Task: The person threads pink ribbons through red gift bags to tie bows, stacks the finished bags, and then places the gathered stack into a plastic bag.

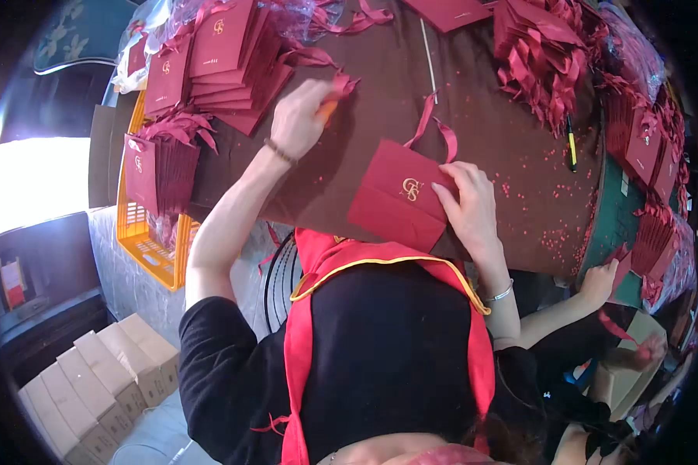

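Observation:
A dark red paper gift bag with a gold monogram lies flat on the brown tabletop in front of me, its red ribbon trailing from the far edge. My right hand grips its right side, thumb on the printed face and fingers curled at the edge. Farther out to the left, my left hand is closed around a small orange object, mostly hidden by the fingers. A red ribbon end shows right at those fingertips. Both wrists carry bracelets.
Stacked red bags stand at the far left, with more in a yellow crate. Ribboned bags pile up far right, near a yellow-black pen. Red scraps dot the brown cloth. A co-worker's hand is at right; cartons sit lower left.

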The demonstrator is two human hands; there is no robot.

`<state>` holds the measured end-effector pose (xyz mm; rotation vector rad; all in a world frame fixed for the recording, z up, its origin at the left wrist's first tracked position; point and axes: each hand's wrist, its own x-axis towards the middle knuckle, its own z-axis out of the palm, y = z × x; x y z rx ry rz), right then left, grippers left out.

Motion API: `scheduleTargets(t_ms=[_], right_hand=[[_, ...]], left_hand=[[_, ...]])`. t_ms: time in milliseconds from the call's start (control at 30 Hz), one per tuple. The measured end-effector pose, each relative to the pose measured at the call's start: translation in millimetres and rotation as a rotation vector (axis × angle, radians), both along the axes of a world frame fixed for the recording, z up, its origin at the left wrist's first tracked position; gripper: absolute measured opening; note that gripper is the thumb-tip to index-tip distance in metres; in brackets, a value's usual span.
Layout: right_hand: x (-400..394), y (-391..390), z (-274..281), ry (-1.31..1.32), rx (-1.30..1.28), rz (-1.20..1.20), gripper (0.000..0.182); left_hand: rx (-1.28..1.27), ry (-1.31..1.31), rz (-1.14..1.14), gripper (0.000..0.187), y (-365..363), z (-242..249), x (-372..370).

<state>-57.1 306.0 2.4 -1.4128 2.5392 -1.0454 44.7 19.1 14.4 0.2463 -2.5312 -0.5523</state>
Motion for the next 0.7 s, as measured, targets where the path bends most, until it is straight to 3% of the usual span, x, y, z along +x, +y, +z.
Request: scheduleTargets(t_ms=[67, 200, 267, 300, 400, 533, 633, 700], right_hand=[[0, -7, 3, 0.080, 0.008, -0.009, 0.027], [2, -14, 3, 0.143, 0.102, -0.023, 0.028], [5, -18, 6, 0.159, 0.139, -0.056, 0.028], [6, -20, 8, 0.160, 0.143, -0.054, 0.028], [9, -27, 8, 0.186, 0.124, -0.060, 0.027], [8, -37, 4, 0.107, -0.108, 0.066, 0.023], [6, -36, 0, 0.064, -0.124, 0.054, 0.022], [4, -34, -5, 0.020, -0.093, 0.048, 0.023]], left_hand=[[-0.229, -0.156, -0.041, 0.016, 2, -4, 27], [-0.311, -0.302, -0.077, 0.016, 11, 6, 54], [-0.043, -0.335, 0.025, 0.030, 16, 16, 52], [-0.059, -0.300, 0.098, 0.041, 17, 19, 48], [-0.068, -0.314, 0.323, 0.036, 3, 4, 26], [-0.167, -0.224, 0.379, 0.022, -24, -31, -16], [-0.053, -0.193, 0.264, 0.016, -30, -39, -28], [0.202, -0.139, 0.220, 0.015, -37, -40, -29]])
